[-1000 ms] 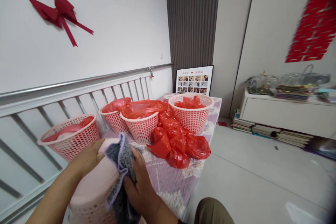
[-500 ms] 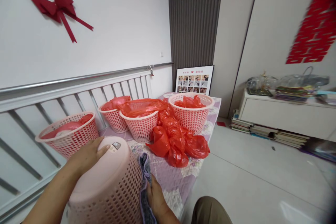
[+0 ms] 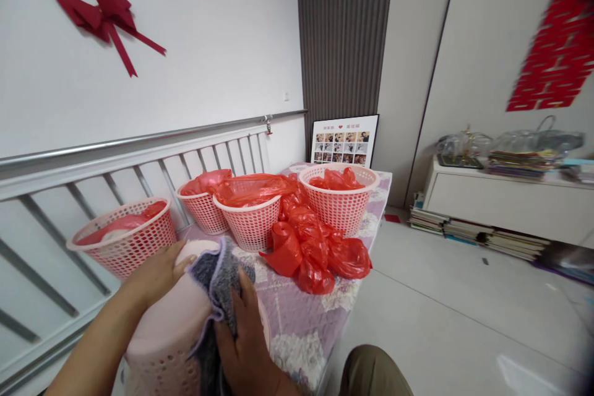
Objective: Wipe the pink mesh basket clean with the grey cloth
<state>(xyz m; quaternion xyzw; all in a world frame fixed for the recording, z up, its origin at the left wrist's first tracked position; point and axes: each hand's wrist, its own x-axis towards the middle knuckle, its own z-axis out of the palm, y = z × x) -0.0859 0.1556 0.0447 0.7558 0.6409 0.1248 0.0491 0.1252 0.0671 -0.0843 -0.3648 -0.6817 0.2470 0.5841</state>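
Observation:
An upturned pink plastic basket (image 3: 171,312) with a perforated side is tilted close in front of me. My left hand (image 3: 158,273) grips the edge of its base, thumb on top and fingers over the far side. A grey cloth with a purple edge (image 3: 224,281) lies against the basket's base and side. With fingers bent round that cloth, my right hand (image 3: 245,334) presses it onto the basket. Part of the basket is hidden under the cloth and my right hand.
Pink baskets with red plastic bags stand at the left (image 3: 125,247), in the middle (image 3: 253,223) and at the right (image 3: 338,204). Loose red bags (image 3: 313,253) lie on the purple quilted cover (image 3: 288,306). Behind runs a white radiator (image 3: 158,179). My knee (image 3: 374,371) is at the bottom.
My right hand has moved the cloth up and left, from the basket's right side onto its base. My left hand keeps its grip on the basket.

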